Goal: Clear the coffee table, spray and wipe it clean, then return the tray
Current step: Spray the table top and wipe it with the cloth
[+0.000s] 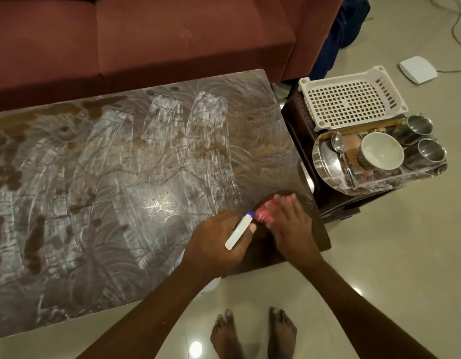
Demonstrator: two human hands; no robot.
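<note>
Step in hand: wiping, clearing looked done. The worktop point(107, 182) filled the view from 9 o'clock to centre, bare of dishes and covered in whitish streaky smears, with darker brown patches along its 9 and 11 o'clock edges. A maroon sofa point(172, 35) ran along 12 o'clock.

At about 6 o'clock the left hand point(219, 244) hovered over the worktop's near right corner. Its fingers were wrapped round a white spray bottle point(239, 231), blue nozzle tip aimed toward 1 o'clock at the cloth. The bottle body was mostly hidden under the hand.

Just right of it, a pink cloth point(264, 212) was bunched on the corner. The right hand point(289, 224) lay on top, fingers fairly flat and released, pressing the cloth down rather than clenching it. The patch round the cloth looked dark and clean.

At 3 o'clock, off the worktop on a low dark side stand point(335, 203), sat the steel tray point(325, 161). It carried a spoon point(339, 149), a white bowl point(382, 151) and two steel cups point(423, 141). A white plastic basket point(351, 99) sat behind it at 2 o'clock.

Judgement: roughly mid-task, since most of the surface was unwiped. The next move likely calls for sweeping the cloth from this corner toward 9 o'clock in overlapping passes. The bottle should be parked first or kept clear. The tray goes back only after that.
</note>
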